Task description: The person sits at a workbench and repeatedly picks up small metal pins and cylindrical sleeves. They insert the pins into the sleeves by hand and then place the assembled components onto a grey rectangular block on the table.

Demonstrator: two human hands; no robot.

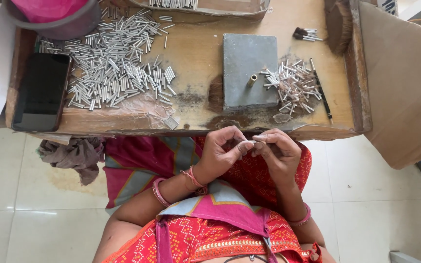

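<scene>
The left hand (218, 153) and the right hand (278, 153) meet just below the near edge of the wooden work table (196, 58), with the fingertips touching each other. Both hands are curled almost closed, and between the pinched fingers they hold together one small metal tube (250, 141), which lies about level. Part of the tube is hidden by the fingers, so I cannot tell its full length.

On the table, at 12 o'clock from the hands, a grey metal block (249, 70) lies flat, and a short brass peg (252, 80) stands on its near part. At 1 o'clock from the hands, just beside the right edge of the block, there is a small heap of tubes (293, 85), and a thin black pencil (321, 91) lies along its right side. At 10 o'clock, well apart from the hands, a large heap of silver tubes (118, 63) spreads over the table. Left of this heap a black phone (42, 91) lies with its screen dark. At 11 o'clock, at the far left corner, stands a grey bucket (59, 24) with pink cloth inside
</scene>
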